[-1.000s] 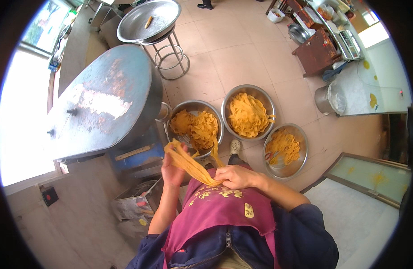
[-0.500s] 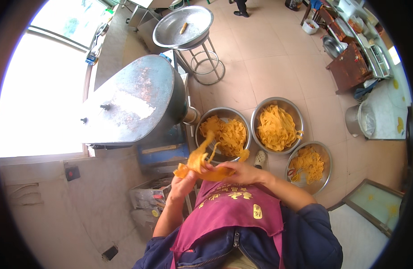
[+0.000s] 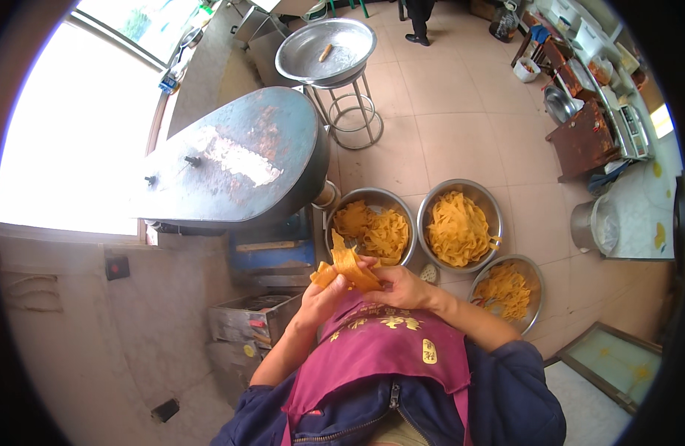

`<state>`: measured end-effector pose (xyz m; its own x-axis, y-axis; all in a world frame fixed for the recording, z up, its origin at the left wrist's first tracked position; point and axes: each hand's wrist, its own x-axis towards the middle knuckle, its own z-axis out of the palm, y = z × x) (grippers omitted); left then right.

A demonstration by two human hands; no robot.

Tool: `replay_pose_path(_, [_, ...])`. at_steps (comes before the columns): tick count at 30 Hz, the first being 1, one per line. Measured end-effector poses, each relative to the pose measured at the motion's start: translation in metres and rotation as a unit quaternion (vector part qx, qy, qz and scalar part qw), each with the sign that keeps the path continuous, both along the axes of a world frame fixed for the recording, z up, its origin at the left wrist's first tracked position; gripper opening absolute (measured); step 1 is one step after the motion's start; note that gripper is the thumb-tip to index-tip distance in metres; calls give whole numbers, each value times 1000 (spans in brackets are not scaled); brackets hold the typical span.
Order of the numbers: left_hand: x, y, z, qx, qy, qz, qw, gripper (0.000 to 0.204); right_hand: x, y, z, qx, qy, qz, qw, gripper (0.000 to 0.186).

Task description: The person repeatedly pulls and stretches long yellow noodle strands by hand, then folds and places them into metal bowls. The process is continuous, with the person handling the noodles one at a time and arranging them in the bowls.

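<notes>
Both elbows are bent, with the hands close together in front of the torso. The left forearm [image 3: 285, 351] slants up and inward to the left hand [image 3: 327, 297], its thumb raised and its fingers bent. The right forearm [image 3: 470, 321] angles across toward the right hand [image 3: 403, 288], back upward, fingers curled inward (whether the fingertips touch is hidden).

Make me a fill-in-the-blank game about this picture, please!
The orange-yellow strips are held in the left hand and the ____ hand.
The number of metal bowls with such strips on the floor is ____.
The bright window is on the picture's ____ side.
The apron is worn over a dark ____ jacket.

Missing words: right; three; left; blue.
</notes>
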<state>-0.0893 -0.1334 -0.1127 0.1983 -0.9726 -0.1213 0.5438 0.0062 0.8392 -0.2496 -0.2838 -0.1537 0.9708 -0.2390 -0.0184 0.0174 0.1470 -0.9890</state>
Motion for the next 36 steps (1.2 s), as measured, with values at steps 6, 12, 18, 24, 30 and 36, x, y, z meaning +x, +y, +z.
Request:
replay_pose_path(6, [9,-9,-20,-11,249,107,962,66,-10,-3,30,-102,39,48,993,28])
replay_pose_path(12, [28,1,-29,-73,265,168,947,58,-28,-8,30,-168,107,92,976,24])
replay_pose_path(18, [53,22,-25,-85,197,255,943,46,-47,-22,35,-242,212,164,933,25])
replay_pose_path(24, [51,33,-36,-70,144,251,955,32,-57,-15,26,-48,190,72,978,27])
replay_pose_path(30, [55,41,-23,-66,220,308,923,17,-52,-21,6,-29,175,-1,984,31])
replay_pose_path(36, [62,47,21,-177,267,254,912,17,-34,-13,-1,143,155,-61,976,29])
